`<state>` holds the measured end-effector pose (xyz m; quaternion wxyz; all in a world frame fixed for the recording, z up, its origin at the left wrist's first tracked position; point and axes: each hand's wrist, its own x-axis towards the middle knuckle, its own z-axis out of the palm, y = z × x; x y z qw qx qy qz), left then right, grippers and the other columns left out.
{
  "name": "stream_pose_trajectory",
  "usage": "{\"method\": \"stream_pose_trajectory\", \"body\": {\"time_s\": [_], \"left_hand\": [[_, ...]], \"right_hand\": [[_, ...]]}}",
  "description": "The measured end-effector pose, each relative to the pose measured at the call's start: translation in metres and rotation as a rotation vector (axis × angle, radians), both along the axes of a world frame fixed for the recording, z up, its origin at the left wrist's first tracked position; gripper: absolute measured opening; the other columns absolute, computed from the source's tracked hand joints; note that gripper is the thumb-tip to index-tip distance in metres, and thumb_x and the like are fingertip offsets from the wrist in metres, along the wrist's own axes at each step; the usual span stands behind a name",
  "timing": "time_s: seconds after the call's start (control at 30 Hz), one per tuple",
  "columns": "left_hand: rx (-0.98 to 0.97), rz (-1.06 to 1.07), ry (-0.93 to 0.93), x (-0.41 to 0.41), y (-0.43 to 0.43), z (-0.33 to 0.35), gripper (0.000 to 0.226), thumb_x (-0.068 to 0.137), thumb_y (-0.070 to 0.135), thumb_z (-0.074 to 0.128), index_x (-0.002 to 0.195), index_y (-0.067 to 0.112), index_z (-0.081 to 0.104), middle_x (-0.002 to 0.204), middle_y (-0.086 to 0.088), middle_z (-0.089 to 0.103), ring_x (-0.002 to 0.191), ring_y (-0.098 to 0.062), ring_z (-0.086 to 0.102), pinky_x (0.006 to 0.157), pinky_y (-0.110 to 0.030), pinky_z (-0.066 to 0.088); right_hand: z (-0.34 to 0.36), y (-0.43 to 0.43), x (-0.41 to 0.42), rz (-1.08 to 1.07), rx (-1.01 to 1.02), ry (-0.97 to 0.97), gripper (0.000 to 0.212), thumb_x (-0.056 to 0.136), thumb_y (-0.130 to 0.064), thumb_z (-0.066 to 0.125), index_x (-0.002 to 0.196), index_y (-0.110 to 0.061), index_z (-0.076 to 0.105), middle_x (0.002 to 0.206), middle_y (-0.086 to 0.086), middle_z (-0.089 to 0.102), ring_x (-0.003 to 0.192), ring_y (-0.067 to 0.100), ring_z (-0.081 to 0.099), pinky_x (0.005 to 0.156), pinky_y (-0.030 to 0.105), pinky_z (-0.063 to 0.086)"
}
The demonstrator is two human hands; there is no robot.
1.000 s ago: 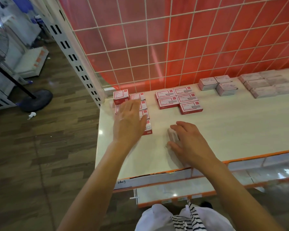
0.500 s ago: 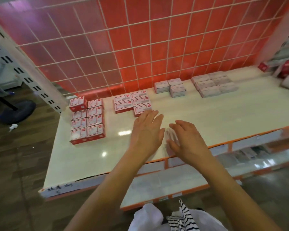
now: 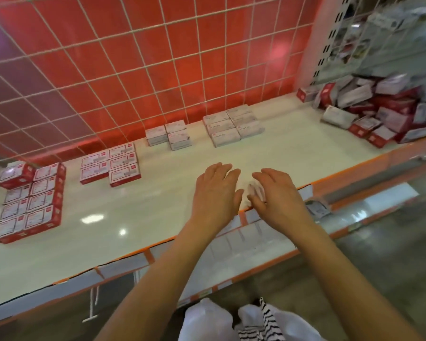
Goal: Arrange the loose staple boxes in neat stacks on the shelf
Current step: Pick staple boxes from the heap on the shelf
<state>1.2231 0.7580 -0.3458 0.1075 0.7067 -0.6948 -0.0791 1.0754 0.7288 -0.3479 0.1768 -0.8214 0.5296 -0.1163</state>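
The pale box under my right hand is blurred and mostly covered, so I can't read its label. My fingers curl over it, thumb at its near end, by the front edge of the shelf. My left hand lies flat just beside it, fingers straight, holding nothing. Neat red stacks sit far left, grey stacks at the back by the wire grid, and a loose heap of boxes far right, partly cut off

Shelf: cream, orange front lip. Staple boxes left of fingers: red, white labels. Far boxes beyond fingers: pale grey-white. Single box under right fingers: white. Back panel: red-orange, white grid lines.
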Motion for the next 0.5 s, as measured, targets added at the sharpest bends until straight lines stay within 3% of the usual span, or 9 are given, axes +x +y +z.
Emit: {"method": "stream_pose_trajectory", "body": {"time_s": [0.5], "left_hand": [[0.006,-0.136,0.015,-0.034,-0.063,-0.001,0.047,0.097,0.032,0.049,0.142,0.023,0.041,0.149,0.001,0.038,0.138,-0.022,0.029,0.110,-0.036,0.024]], "right_hand": [[-0.013,-0.039,-0.023,-0.152,-0.027,-0.028,0.046,0.090,-0.023,0.059,0.132,-0.006,0.051,0.135,0.016,0.049,0.127,0.032,0.038,0.106,0.037,0.030]]}}
